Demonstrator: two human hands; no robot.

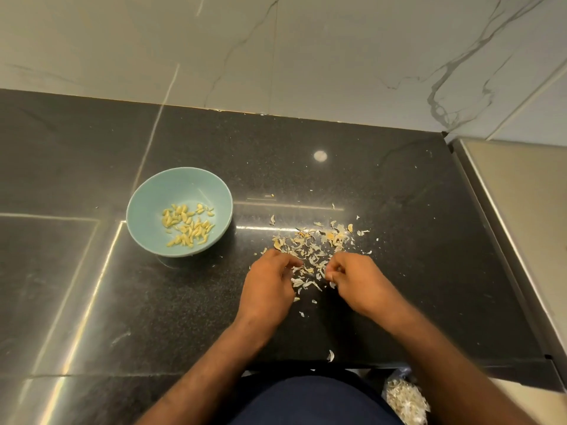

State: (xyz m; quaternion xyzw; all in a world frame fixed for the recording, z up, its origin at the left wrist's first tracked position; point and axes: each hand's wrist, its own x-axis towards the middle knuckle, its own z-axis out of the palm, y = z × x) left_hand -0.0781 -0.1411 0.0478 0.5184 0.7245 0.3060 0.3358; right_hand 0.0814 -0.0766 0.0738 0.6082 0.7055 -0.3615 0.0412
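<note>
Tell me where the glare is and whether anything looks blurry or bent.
Head view: glare streaks cross the counter left and right of the bowl, with one round light spot; wide-angle bending curves the counter's edges; the left hand, right hand and husks look slightly soft.

**Free room and obstacles on the counter.** The bowl, holding seeds, stands at left, well apart from the scattered husks at centre. The bare strip of counter between them gives passage. The left hand and right hand lie at the near edge of the husks, with a narrow, husk-strewn gap between them. Behind the husks the counter runs bare to the wall, which closes the far side. Right of the husks the surface is bare up to the counter's right edge.
</note>
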